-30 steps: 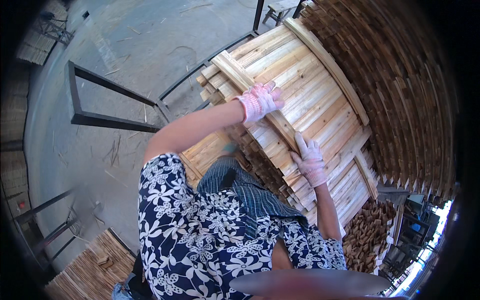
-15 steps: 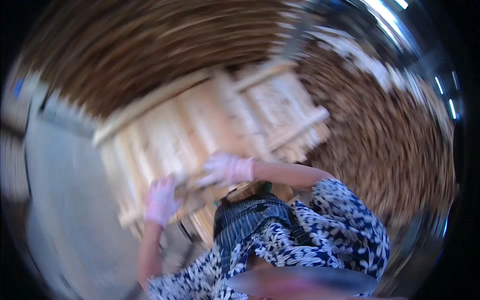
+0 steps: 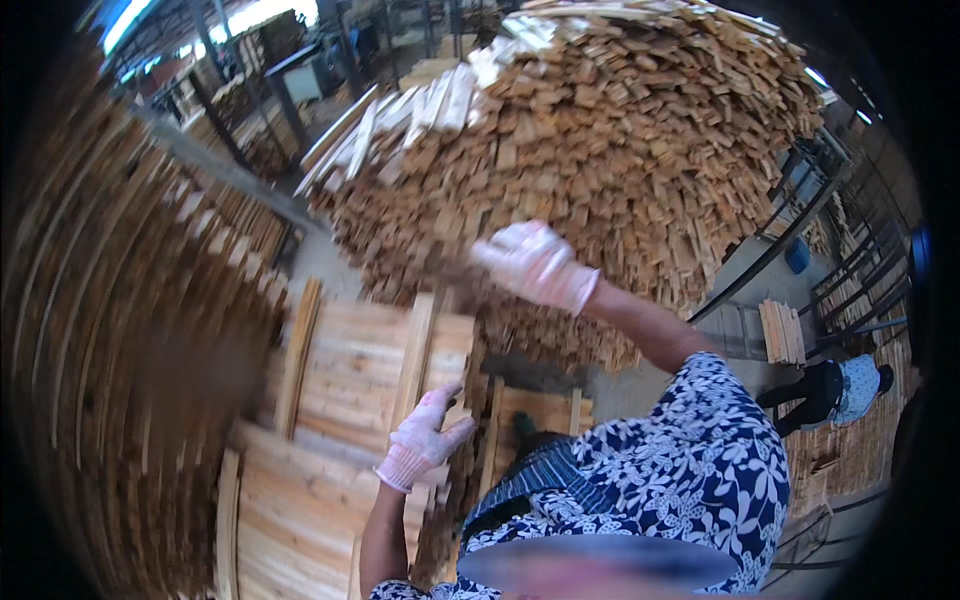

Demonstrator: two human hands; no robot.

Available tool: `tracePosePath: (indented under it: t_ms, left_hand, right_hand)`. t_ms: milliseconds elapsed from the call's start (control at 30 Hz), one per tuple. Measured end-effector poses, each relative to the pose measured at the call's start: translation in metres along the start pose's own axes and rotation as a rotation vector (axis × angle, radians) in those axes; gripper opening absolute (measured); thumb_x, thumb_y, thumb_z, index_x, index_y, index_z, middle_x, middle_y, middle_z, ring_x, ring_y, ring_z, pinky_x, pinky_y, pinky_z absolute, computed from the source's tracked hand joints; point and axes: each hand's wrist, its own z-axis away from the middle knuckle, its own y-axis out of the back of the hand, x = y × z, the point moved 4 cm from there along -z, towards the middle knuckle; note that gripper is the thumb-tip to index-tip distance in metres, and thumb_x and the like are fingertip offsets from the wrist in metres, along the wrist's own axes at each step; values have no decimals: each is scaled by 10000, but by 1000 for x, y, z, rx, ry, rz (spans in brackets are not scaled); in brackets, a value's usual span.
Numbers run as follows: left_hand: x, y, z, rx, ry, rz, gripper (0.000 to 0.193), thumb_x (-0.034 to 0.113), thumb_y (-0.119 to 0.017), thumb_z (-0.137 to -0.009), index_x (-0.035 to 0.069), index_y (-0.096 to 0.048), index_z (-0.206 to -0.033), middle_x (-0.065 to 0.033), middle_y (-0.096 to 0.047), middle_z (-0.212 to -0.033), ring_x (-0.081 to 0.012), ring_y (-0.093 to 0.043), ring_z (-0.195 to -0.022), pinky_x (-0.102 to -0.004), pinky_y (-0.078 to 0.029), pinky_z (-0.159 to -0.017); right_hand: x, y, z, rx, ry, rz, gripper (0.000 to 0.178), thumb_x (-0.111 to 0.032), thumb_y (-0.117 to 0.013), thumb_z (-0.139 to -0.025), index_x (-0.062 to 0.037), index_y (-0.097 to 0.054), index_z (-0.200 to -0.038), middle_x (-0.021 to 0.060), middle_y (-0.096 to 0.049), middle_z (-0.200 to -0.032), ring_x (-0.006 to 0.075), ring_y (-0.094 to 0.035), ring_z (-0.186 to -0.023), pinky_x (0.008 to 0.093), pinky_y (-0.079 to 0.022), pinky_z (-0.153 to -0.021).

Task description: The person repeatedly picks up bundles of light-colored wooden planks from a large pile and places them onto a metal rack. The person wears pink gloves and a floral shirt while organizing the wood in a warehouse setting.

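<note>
Piled wood backs the right hand, grip unclear; left hand spread over slats

Right grip slightly blurred, contents unclear; nearer wooden panel cut off below

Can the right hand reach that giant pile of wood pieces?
Probably yes. The right hand is stretched out toward the pile of wood pieces, and I see nothing blocking the way between them. This one view doesn't show exactly how far apart they are, though.
</note>
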Motion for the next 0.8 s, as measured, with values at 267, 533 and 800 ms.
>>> tracePosePath:
  t_ms: [267,533,800]
  left_hand:
    - [150,54,-208,-214,-537,239,553,113,-704,-940,67,-479,-1442,-105,-639,-1218,-200,-645,-1063,-316,-554,-906]
    - [366,89,-370,303,-718,-108,627,331,-693,-933,46,-467,-1443,-184,-613,-1283,-294,-633,-1149,-421,-536,-987]
    - [505,59,-439,554,-893,-803,856,448,-719,-859,242,-310,-1583,-231,-485,-1436,-412,-573,-1267,-500,-495,-1055]
  right_hand:
    - [242,207,-22,529,-36,753,190,-245,-599,-985,-176,-684,-1141,49,-575,-724,229,-579,-689,372,-508,-626]
    - [452,307,-10,463,-790,888,426,-319,-620,-889,-194,-651,-1295,202,-625,-1170,412,-626,-1052,523,-518,-891]
    - [518,306,-32,246,-877,827,423,-317,-591,-901,-223,-632,-1312,206,-606,-1254,420,-620,-1138,527,-521,-954]
